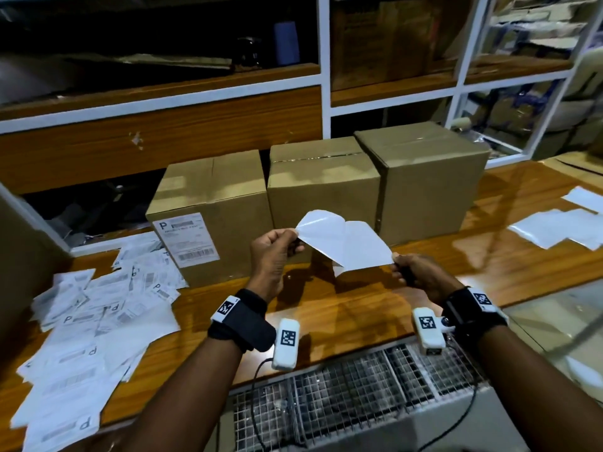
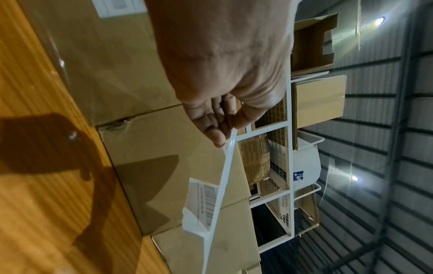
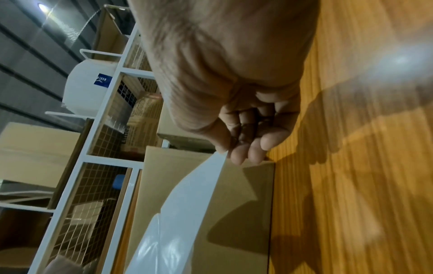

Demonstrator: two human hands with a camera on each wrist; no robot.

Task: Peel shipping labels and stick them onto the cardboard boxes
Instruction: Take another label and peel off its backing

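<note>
Three cardboard boxes stand in a row on the wooden counter [image 1: 342, 308], sides touching. The left box [image 1: 208, 203] carries a printed shipping label [image 1: 189, 239] on its near face; the middle box [image 1: 323, 187] and right box [image 1: 424, 177] show bare cardboard on the faces in view.

Both hands are raised above the counter, in front of the middle box, with one label sheet [image 1: 346, 243] stretched between them. The left hand [image 1: 272, 252] pinches the glossy curled layer [image 1: 318, 225] at its upper left corner, between thumb and fingers. The right hand [image 1: 421, 272] pinches the sheet's lower right corner in the same manner. The two layers part at the left end and remain joined toward the right. In the left wrist view, printed bars show on the sheet's far face.

A loose heap of printed labels [image 1: 85, 321] lies on the counter at the left. Several blank glossy sheets [image 1: 561, 230] lie at the right, well apart from the boxes.
</note>
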